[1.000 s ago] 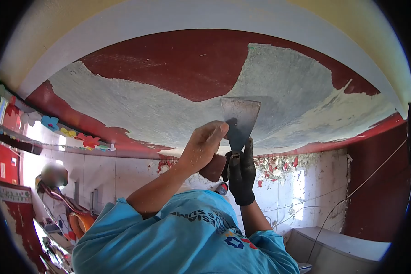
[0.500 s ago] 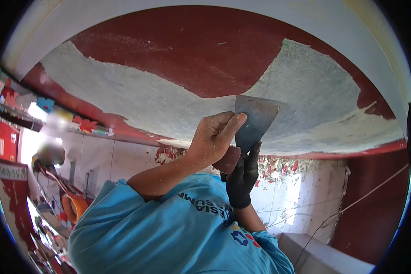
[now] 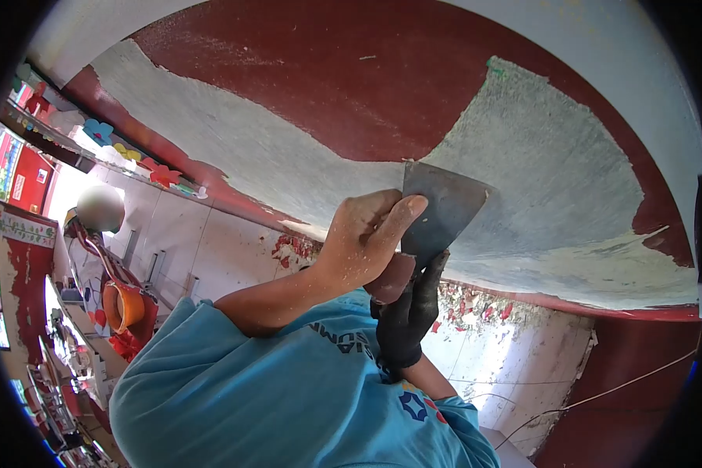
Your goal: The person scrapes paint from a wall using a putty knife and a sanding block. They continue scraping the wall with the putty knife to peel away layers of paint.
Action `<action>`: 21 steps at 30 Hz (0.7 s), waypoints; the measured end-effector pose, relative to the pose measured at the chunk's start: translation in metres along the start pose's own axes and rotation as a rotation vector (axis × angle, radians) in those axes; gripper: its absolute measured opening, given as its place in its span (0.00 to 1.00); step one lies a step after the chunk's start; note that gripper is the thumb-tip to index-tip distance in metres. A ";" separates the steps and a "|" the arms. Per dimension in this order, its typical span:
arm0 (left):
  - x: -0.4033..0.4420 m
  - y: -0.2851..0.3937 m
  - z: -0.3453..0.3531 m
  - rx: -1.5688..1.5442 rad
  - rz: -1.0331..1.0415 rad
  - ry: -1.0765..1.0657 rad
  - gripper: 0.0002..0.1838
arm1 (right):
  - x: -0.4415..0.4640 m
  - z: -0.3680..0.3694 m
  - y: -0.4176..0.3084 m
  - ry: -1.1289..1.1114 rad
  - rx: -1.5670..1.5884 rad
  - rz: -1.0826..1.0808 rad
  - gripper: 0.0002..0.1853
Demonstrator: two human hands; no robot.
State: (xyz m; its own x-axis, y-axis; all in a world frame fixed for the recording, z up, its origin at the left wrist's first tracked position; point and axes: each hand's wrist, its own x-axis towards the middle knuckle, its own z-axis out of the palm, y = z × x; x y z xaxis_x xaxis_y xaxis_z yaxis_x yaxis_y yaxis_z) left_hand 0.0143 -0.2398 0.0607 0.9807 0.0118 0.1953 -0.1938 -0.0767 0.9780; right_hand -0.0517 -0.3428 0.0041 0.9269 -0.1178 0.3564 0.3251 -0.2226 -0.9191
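My left hand (image 3: 370,238) is bare and dusty. Its fingers are closed at the left edge of a wide metal scraper (image 3: 443,212), with the thumb pressed on the blade. My right hand (image 3: 410,316), in a black glove, grips the scraper at its narrow lower end; the handle is largely hidden. A reddish-brown rounded piece (image 3: 391,279) sits between the two hands, and I cannot tell whether it belongs to the handle or the glove. The blade's wide edge lies at a surface with dark red paint (image 3: 312,86) and a bare grey area (image 3: 546,148).
Below the surface stands a white wall (image 3: 483,351) with flaking red paint. A thin cable (image 3: 600,390) crosses the lower right. Paper flowers (image 3: 97,131) hang on the left, above an orange round object (image 3: 125,306). My blue shirt (image 3: 249,390) fills the bottom.
The view has tilted clockwise, so the left background stands higher and the right side lower. Both hands keep their hold on the scraper, whose blade looks slightly turned.
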 end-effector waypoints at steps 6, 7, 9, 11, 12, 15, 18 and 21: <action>0.000 0.003 -0.006 0.046 -0.065 -0.068 0.19 | -0.003 0.011 0.000 0.078 -0.132 -0.077 0.30; 0.004 0.008 -0.008 0.058 -0.052 -0.083 0.19 | 0.000 0.010 -0.004 0.075 -0.063 -0.043 0.30; 0.002 0.008 -0.009 0.071 -0.073 -0.108 0.19 | -0.004 0.008 -0.009 0.070 0.001 0.024 0.30; 0.002 0.005 -0.006 0.009 -0.055 -0.084 0.19 | -0.003 0.000 -0.011 -0.054 -0.018 0.133 0.29; 0.000 0.006 -0.005 0.006 -0.058 -0.087 0.19 | -0.006 0.003 -0.008 -0.052 -0.022 0.136 0.29; 0.004 0.009 -0.005 0.060 -0.056 -0.047 0.22 | -0.002 0.009 -0.003 0.084 -0.031 0.024 0.29; 0.001 0.004 -0.003 0.037 -0.031 -0.068 0.18 | -0.003 0.002 -0.012 0.011 0.122 0.181 0.29; 0.000 0.008 -0.001 0.007 -0.075 -0.009 0.19 | -0.003 0.003 -0.001 -0.008 -0.046 0.049 0.30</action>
State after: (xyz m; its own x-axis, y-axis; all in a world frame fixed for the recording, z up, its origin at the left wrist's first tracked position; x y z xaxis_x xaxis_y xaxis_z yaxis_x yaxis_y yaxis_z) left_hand 0.0127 -0.2390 0.0690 0.9926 0.0091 0.1211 -0.1199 -0.0832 0.9893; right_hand -0.0541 -0.3396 0.0038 0.9430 -0.1224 0.3095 0.2702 -0.2612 -0.9267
